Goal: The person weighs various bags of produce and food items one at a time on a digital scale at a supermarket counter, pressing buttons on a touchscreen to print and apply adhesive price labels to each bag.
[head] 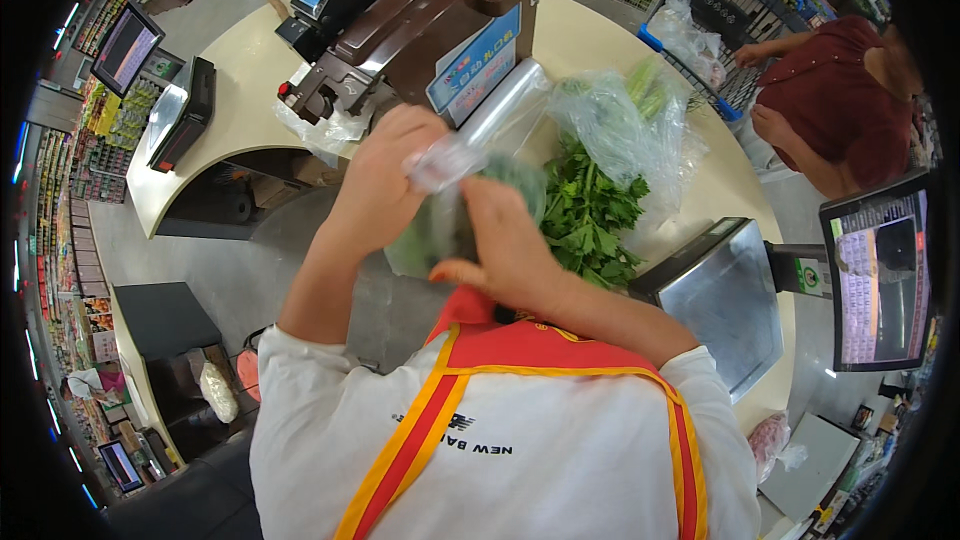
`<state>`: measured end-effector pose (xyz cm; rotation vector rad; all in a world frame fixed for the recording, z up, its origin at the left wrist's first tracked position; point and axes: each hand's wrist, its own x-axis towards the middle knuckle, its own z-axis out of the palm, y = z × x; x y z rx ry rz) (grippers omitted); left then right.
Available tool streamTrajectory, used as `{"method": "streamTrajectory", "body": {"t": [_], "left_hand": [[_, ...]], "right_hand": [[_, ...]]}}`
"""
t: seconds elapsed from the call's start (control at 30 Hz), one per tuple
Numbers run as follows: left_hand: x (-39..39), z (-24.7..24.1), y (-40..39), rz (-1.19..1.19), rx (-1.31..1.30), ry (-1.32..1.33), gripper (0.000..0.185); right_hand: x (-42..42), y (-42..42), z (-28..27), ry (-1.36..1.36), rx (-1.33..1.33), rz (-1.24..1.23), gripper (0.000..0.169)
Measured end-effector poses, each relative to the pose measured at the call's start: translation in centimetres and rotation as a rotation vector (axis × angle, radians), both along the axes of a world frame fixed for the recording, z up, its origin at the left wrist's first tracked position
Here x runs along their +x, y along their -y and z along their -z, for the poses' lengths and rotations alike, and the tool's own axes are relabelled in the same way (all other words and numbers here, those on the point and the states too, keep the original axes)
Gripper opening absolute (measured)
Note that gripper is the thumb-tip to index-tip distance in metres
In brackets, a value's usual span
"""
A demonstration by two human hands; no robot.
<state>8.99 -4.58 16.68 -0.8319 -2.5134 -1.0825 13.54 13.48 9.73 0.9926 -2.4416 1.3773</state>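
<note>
My left hand [394,176] is closed around the gathered neck of a clear plastic bag [405,240] with something green inside. The bag hangs in front of my apron, over the counter's inner edge. Against the bag's right side is my right hand [506,236], its thumb spread from the fingers; motion blur hides whether it grips the plastic. Leafy celery [596,217] lies just right of that hand, partly under another clear bag of green vegetables [600,109]. Ahead of my hands stands a brown bag-sealing machine [405,22] with a lever-like head at its left.
A weighing scale [720,307] with a metal plate and a screen [877,277] stands at right on the curved counter [217,37]. Another scale [180,116] is at left. Across the counter, a person [840,105] stands beside a shopping cart [720,30].
</note>
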Motion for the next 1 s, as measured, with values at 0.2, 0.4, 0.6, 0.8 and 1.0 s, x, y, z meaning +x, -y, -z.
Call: {"method": "streamTrajectory", "body": {"t": [0.2, 0.4, 0.6, 0.8, 1.0], "left_hand": [[3.1, 0.9, 4.8, -0.146, -0.228, -0.107, 0.019], [0.7, 2.3, 8.0, -0.348, -0.041, -0.034, 0.028], [-4.2, 3.2, 9.0, -0.560, -0.041, -0.229, 0.032], [-7.3, 3.5, 11.6, -0.513, -0.141, -0.250, 0.030], [-9.3, 3.1, 14.2, -0.364, -0.058, -0.056, 0.027]], "right_hand": [[-5.2, 4.4, 0.8, -0.020, -0.080, -0.124, 0.079], [-8.6, 13.5, 3.9, 0.280, -0.292, -0.328, 0.028], [-13.4, 18.0, 6.6, 0.245, 0.007, -0.138, 0.038], [-11.8, 12.3, 7.6, 0.161, -0.246, -0.044, 0.044], [-13.5, -6.8, 9.4, -0.003, 0.462, 0.445, 0.075]]}}
